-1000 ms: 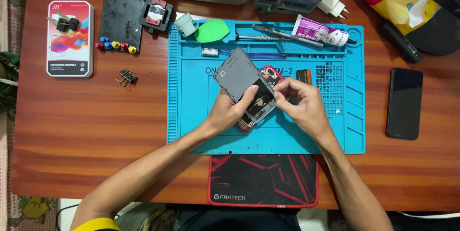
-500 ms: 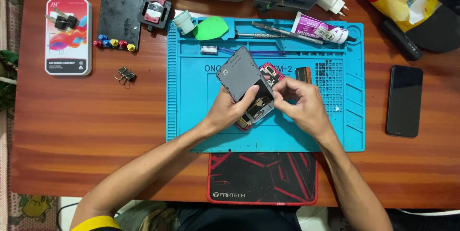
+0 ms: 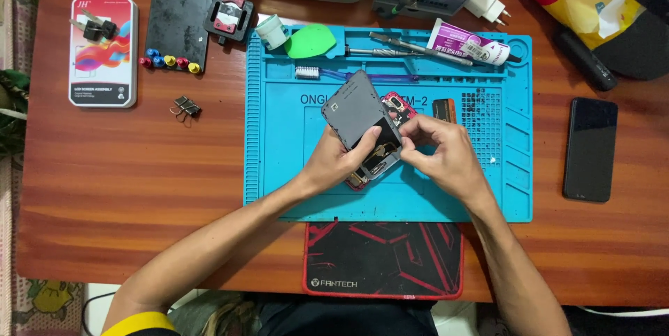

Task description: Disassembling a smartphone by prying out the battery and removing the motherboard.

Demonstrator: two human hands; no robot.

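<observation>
An opened phone (image 3: 380, 151) with a red frame lies on the blue silicone work mat (image 3: 293, 169). A grey back cover (image 3: 353, 106) leans tilted over its upper left part. My left hand (image 3: 338, 162) grips the phone's lower left side, thumb on the inner parts. My right hand (image 3: 439, 151) pinches at the phone's right edge with fingers closed; what sits between the fingertips is too small to make out.
Tweezers, a screwdriver, a glue tube (image 3: 467, 42), a green pick (image 3: 310, 41) and a brush lie along the mat's top. A black phone (image 3: 590, 148) rests at right. A boxed screen part (image 3: 102, 50), black pad (image 3: 178, 26), binder clip (image 3: 185, 107) lie left. A black-red mousepad (image 3: 383, 259) is near me.
The grey cover has tipped slightly further up and left. Both hands stay on the phone with only small finger shifts.
</observation>
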